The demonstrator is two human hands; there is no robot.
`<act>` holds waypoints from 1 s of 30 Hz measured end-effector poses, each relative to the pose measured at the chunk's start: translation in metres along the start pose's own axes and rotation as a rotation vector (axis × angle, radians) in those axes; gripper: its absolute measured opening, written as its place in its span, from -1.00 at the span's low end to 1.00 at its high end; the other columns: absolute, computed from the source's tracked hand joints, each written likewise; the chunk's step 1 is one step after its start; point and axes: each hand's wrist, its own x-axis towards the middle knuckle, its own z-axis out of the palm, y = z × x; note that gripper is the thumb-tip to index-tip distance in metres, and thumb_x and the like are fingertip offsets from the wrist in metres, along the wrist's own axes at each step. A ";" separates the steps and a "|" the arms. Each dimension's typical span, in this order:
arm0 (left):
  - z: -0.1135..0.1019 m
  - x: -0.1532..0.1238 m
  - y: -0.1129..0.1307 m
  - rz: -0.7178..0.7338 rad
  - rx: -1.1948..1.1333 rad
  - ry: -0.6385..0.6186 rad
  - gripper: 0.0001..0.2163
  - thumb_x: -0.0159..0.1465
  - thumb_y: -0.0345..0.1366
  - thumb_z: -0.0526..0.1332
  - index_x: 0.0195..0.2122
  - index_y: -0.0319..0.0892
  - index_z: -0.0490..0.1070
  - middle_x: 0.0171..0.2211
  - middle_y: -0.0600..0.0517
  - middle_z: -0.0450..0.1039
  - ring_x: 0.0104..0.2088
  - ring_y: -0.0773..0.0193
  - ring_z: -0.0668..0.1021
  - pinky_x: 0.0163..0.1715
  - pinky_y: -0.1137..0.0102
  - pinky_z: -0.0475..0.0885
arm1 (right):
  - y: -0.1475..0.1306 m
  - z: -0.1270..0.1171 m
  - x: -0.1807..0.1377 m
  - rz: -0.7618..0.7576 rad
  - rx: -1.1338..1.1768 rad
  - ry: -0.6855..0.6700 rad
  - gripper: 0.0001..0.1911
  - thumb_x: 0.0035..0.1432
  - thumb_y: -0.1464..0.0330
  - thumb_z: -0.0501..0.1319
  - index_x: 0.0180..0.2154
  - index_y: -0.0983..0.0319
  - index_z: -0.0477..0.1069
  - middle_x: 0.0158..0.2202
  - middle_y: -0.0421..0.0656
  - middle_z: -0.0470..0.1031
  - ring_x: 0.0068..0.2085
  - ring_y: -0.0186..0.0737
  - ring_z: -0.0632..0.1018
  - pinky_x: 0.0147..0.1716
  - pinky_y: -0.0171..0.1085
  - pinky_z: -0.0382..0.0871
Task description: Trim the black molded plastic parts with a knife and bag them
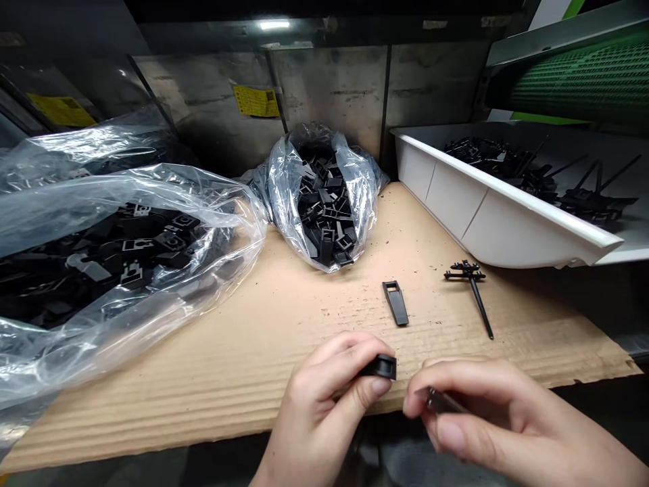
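Note:
Between thumb and fingers, my left hand (334,392) grips a small black plastic part (384,366), its hollow end facing right. Close beside it, my right hand (487,406) pinches a dark flat plastic piece (440,400), mostly covered by the fingers and slightly blurred. The two held pieces are apart. Just beyond my hands, a black tapered clip (396,304) with a square opening lies on the cardboard (284,338). To its right lies a black plastic sprue (471,284) with a long stem and small parts at its head.
An open clear bag (365,182) of black clips stands at the back. A larger bag (228,270) of black parts lies at left. A white tray (487,216) holding black sprues is at right, below a green roller (583,74). The cardboard's front edge runs beneath my hands.

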 end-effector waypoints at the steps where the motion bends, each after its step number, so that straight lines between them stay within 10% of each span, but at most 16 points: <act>1: 0.000 -0.001 -0.001 -0.005 0.007 -0.001 -0.78 0.18 -0.53 0.23 -0.29 -0.03 0.54 -0.33 0.16 0.52 -0.27 0.38 0.53 -0.25 0.67 0.36 | 0.005 0.001 -0.001 -0.123 -0.095 0.096 -0.83 0.15 0.34 0.22 -0.22 -0.02 0.49 -0.37 -0.34 0.52 -0.41 -0.47 0.49 -0.40 -0.57 0.36; 6: 0.001 -0.003 -0.004 -0.068 0.008 0.048 -0.86 0.18 -0.44 0.26 -0.29 -0.06 0.53 -0.33 0.13 0.53 -0.27 0.35 0.54 -0.27 0.64 0.40 | 0.022 0.009 0.003 -0.564 -0.667 0.230 -0.55 0.20 0.57 0.06 0.08 0.11 0.26 -0.32 -0.23 0.48 -0.34 -0.36 0.53 -0.30 -0.44 0.42; 19: 0.001 -0.001 -0.004 -0.056 -0.014 0.038 -0.80 0.16 -0.48 0.26 -0.31 -0.01 0.57 -0.36 0.17 0.54 -0.31 0.39 0.54 -0.27 0.67 0.39 | 0.019 0.019 0.007 -0.448 -0.780 0.320 -0.83 0.25 0.44 0.03 -0.30 0.18 0.39 -0.48 -0.19 0.33 -0.45 -0.26 0.46 -0.50 -0.33 0.36; 30: -0.003 -0.001 0.001 -0.222 -0.172 -0.147 -0.87 0.21 -0.31 0.23 -0.43 -0.18 0.53 -0.46 0.06 0.50 -0.40 0.26 0.52 -0.36 0.49 0.40 | 0.034 0.023 0.013 -0.654 -0.845 0.556 -0.79 0.18 0.53 0.13 -0.12 0.32 0.38 -0.45 -0.13 0.33 -0.42 -0.25 0.41 -0.48 -0.28 0.32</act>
